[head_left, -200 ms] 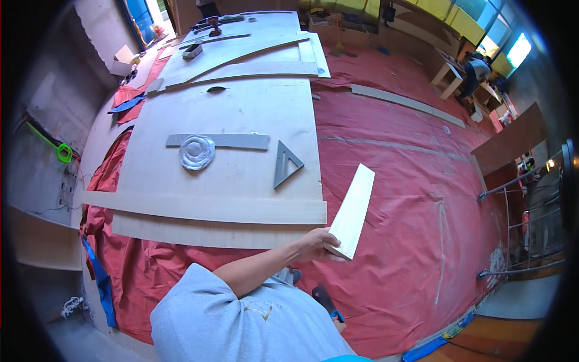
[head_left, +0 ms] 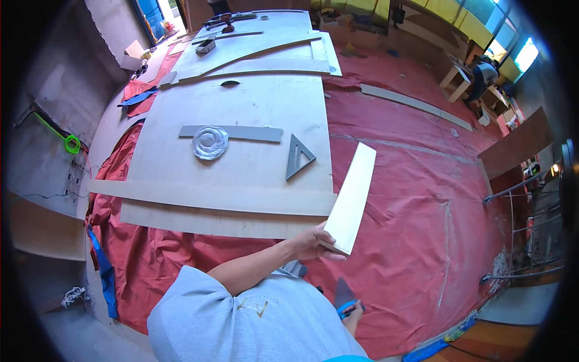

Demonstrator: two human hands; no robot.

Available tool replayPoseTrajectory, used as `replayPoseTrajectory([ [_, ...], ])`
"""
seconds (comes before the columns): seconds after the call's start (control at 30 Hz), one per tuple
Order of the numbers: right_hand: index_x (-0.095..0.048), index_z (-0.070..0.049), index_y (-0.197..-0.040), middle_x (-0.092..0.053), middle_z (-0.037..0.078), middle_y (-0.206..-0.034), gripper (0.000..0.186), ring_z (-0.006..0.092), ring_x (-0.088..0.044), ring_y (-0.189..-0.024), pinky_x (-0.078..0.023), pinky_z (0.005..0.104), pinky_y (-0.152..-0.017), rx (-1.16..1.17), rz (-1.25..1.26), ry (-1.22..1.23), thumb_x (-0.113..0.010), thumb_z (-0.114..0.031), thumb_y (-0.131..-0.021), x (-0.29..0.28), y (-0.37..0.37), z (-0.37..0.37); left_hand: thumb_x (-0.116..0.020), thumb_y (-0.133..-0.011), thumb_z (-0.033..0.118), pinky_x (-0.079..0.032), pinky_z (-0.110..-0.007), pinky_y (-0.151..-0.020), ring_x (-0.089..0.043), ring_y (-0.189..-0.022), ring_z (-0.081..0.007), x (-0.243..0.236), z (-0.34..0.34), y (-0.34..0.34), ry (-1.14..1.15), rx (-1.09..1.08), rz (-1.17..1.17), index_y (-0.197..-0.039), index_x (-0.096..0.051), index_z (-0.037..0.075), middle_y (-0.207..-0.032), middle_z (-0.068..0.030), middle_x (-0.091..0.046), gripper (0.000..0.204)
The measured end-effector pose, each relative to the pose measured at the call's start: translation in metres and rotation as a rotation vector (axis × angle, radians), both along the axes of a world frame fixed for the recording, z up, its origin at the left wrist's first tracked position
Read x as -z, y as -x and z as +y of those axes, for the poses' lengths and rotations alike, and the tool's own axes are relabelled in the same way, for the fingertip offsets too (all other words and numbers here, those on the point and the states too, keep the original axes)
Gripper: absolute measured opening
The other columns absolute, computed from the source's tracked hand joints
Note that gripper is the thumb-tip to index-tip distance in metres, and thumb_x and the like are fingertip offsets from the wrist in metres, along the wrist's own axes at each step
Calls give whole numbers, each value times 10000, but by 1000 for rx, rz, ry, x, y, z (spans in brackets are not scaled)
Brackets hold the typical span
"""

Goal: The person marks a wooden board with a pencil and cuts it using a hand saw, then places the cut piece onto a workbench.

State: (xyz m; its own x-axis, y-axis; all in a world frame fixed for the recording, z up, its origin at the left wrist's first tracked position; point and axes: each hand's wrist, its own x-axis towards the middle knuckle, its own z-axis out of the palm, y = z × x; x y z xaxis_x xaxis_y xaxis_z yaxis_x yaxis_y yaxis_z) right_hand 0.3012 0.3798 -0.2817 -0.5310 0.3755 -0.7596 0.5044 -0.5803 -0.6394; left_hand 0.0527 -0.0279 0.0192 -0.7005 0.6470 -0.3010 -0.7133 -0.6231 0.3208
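Observation:
My left hand [head_left: 315, 242] is closed around the lower end of a short pale wooden board [head_left: 354, 196], which slants up and away over the red floor sheet. Low in the picture, beside my shirt, my right hand [head_left: 356, 312] grips the blue handle of a hand saw [head_left: 345, 292]. Its grey blade points away from me and is partly smeared. To the left of the board stands a wide worktable [head_left: 253, 163]. On it lie a grey triangular square [head_left: 299, 158], a flat grey strip [head_left: 253, 134] and a silvery round coil [head_left: 210, 143] overlapping the strip.
Long planks [head_left: 217, 200] lie along the table's near edge. More boards and a red drill [head_left: 227, 24] are at its far end. A long strip [head_left: 416, 107] lies on the red sheet [head_left: 410, 253]. Metal scaffolding [head_left: 512, 223] stands right; another person [head_left: 482, 78] bends far right.
The saw and my right hand have come up and to the right, showing more of the hand. The view has shifted slightly; my left hand still holds the board.

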Motion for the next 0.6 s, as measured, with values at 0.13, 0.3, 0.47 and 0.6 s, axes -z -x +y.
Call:
replayPoseTrajectory([
  [0.13, -572, -139, -931, -535, 4, -710, 561, 143, -516, -540, -432, 309, -449, 102, 132, 149, -620, -686, -1045, -125, 84, -36, -668, -905, -9, -560, -613, -1140, -592, -1408, -416, 2, -23, -31, -27, -73, -3, -1698, -226, 206, -1572, -192, -485, 933],
  [0.3, -632, -91, -1100, -589, 7, -793, 623, 136, -551, -572, -447, 276, -481, 84, 339, -87, -629, -710, -1029, -201, 143, -59, -631, -918, -32, -668, -546, -1016, -617, -1389, -434, -3, -58, -38, -21, -70, 0, -1708, -171, 175, -1581, -210, -481, 938],
  [0.47, -653, -18, -1259, -695, 77, -975, 307, 167, -646, -676, -544, 312, -576, -355, 508, -233, -692, -282, -1107, -281, 175, -132, -623, -964, -53, -671, -564, -992, -696, -1271, -452, 2, -118, -57, -114, -19, 31, -1709, -177, 200, -1502, -270, -553, 904],
  [0.6, -647, -1, -1230, -691, 87, -1074, 221, 188, -705, -891, -592, 328, -791, -645, 599, -89, -736, -96, -1051, -306, 178, -210, -648, -1008, -50, -651, -595, -998, -732, -1214, -459, 2, -160, -80, -82, -136, 128, -1698, -187, 179, -1454, -302, -589, 860],
])
